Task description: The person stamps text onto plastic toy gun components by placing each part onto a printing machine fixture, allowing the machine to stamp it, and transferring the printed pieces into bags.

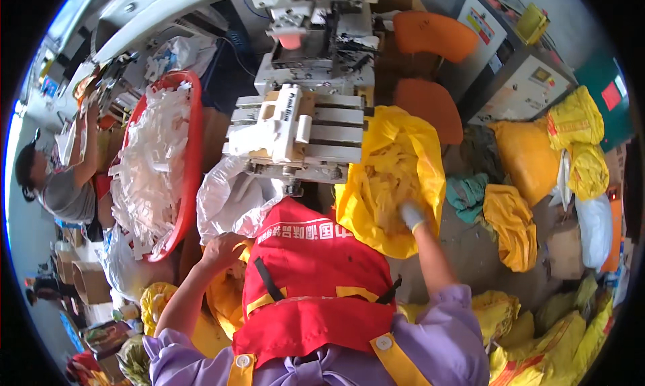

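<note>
The fingers of the pale-gloved right hand (412,216) are set among thin yellowish pieces (391,174), spread above and left of them in an open yellow plastic bag (356,215), right of centre. The left hand (222,251) is farther off; neither grip can be told.

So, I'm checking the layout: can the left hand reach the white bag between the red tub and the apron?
Probably yes: the left hand is right by the near edge of the white bag, and nothing visible blocks the way.
</note>
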Available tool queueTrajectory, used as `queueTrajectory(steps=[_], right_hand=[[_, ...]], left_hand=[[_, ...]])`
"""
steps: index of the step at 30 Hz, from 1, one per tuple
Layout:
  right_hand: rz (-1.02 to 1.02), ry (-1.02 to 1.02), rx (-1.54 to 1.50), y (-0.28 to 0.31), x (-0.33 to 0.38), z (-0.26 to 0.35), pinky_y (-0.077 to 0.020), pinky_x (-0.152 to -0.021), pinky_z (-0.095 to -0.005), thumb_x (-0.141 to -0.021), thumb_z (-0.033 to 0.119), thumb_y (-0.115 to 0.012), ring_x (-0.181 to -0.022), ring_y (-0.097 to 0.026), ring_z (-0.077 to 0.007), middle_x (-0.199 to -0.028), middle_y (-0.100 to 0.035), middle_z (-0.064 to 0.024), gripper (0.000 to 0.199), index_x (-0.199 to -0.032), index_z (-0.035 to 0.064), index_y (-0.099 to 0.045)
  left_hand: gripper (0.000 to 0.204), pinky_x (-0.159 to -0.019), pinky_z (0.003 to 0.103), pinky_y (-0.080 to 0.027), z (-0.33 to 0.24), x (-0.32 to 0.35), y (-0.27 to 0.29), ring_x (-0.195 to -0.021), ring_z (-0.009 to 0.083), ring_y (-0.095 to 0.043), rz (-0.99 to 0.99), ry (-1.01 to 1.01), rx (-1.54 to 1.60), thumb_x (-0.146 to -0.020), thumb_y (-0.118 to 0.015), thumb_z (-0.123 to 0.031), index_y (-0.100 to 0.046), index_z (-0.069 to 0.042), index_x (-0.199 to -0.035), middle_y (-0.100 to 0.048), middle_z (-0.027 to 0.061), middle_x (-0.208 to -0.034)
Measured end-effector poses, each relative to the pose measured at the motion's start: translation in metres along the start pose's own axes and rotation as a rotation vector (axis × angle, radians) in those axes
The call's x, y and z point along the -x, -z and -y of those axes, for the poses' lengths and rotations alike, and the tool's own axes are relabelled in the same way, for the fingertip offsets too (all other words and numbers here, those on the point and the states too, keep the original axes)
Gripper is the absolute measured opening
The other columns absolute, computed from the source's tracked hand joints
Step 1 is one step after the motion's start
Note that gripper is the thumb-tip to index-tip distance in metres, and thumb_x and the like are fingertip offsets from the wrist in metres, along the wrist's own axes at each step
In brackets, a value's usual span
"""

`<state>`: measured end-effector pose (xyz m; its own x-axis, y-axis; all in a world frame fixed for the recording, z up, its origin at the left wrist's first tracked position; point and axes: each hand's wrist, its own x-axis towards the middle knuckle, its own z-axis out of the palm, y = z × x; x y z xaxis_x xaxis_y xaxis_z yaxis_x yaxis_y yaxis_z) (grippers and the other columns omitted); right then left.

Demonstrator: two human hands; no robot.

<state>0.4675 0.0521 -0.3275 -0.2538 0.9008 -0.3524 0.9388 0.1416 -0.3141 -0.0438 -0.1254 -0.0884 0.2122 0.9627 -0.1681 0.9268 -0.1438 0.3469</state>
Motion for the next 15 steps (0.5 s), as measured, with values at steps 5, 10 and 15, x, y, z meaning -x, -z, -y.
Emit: queueTrajectory(steps=[5, 10, 15], right_hand=[[-0.495, -0.016, 0.144, 0.068, -0.078, 0.048, -0.0476, -0.064, -0.0437, -0.078, 0.016, -0.05, -0.074, -0.063, -0.0306, -0.08, -0.064, -0.0125, 0.015, -0.083, 0.0099, -0.063], [-0.624, 0.046, 0.514, 0.04, -0.136, 0.043, -0.0468, -0.063, -0.0407, -0.078, 0.022, -0.052, -0.077, -0.063, -0.026, -0.083, -0.065, -0.0094, 0.021, -0.094, 0.0125, -0.062], [-0.121, 0.016, 0.407, 0.025, -0.13, 0.041, -0.0473, -0.065, -0.0415, -0.081, 0.026, -0.049, -0.08, -0.064, -0.0276, -0.089, -0.067, -0.0098, 0.027, -0.103, 0.0136, -0.06]], left_hand=[[0.023, -0.075, 0.038, -0.049, 0.008, 0.001, -0.002, -0.085, 0.0293, -0.062, 0.024, 0.027, 0.071, -0.077, -0.062, -0.018, -0.063, -0.007, -0.098, -0.065, 0.0121, -0.09], [0.022, -0.076, 0.038, -0.049, 0.007, 0.002, 0.005, -0.084, 0.0296, -0.062, 0.001, 0.098, 0.101, -0.077, -0.061, -0.018, -0.065, -0.006, -0.095, -0.065, 0.0126, -0.089], [0.012, -0.07, 0.038, -0.048, -0.003, -0.024, 0.036, -0.079, 0.0309, -0.061, -0.281, 0.07, 0.057, -0.076, -0.061, -0.005, -0.063, -0.002, -0.087, -0.063, 0.013, -0.083]])
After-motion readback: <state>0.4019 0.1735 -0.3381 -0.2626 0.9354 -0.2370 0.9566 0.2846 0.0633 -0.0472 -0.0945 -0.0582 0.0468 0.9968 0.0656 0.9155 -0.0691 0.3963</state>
